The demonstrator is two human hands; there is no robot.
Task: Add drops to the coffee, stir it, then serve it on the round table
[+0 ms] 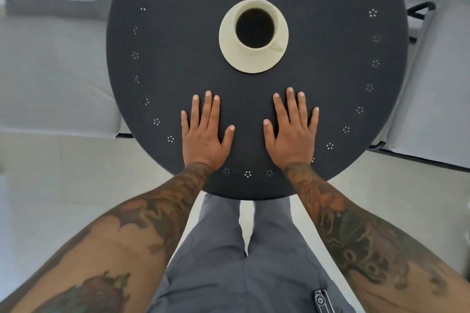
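A cream cup (255,26) full of black coffee stands on a cream saucer (254,62) near the middle of the dark round table (178,58). The cup's handle points to the lower right. My left hand (205,134) lies flat on the table, palm down, fingers straight, nearer to me than the saucer. My right hand (292,132) lies flat beside it in the same way. Both hands hold nothing and are apart from the saucer.
Light grey cushioned seats with black frames stand to the left (50,71) and right (437,84) of the table. A pale floor (76,185) surrounds it. The table's rim carries small clusters of holes.
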